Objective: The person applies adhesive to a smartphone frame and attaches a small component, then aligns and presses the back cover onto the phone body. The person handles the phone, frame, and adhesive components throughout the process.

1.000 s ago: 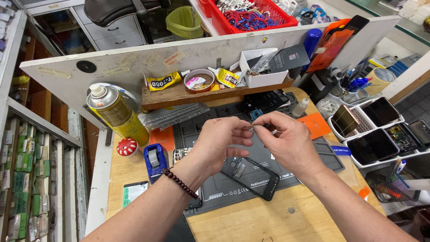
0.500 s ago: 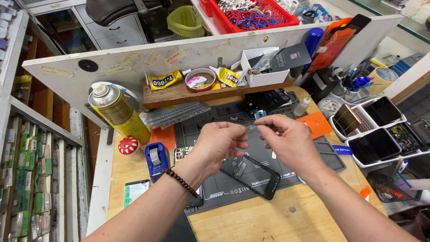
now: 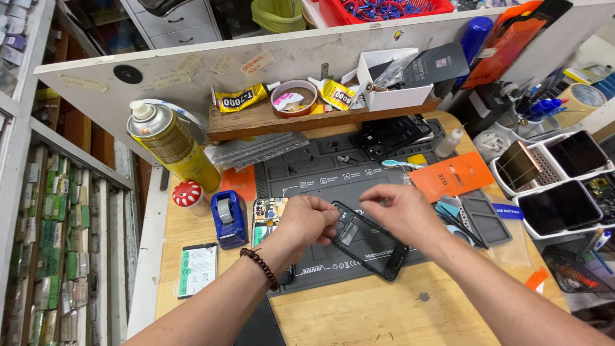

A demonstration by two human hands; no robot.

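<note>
Black phone frame [image 3: 371,243] lies on the grey work mat [image 3: 333,179], near the bench's front edge. My left hand [image 3: 307,221] pinches its upper corner; right hand [image 3: 400,211] hovers with fingers narrowed, contents unclear. I judge it light, thin, fragile: grip by edges.

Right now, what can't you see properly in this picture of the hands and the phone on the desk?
All in the head view:
- Left hand: its fingertips curl under, hiding whatever tiny thing they pinch.
- Right hand: covers the upper end of the black phone frame.
- Circuit board: half hidden behind the left hand.
- Red bin: cut off by the top edge.
- Screws on the grey mat: too small.
</note>
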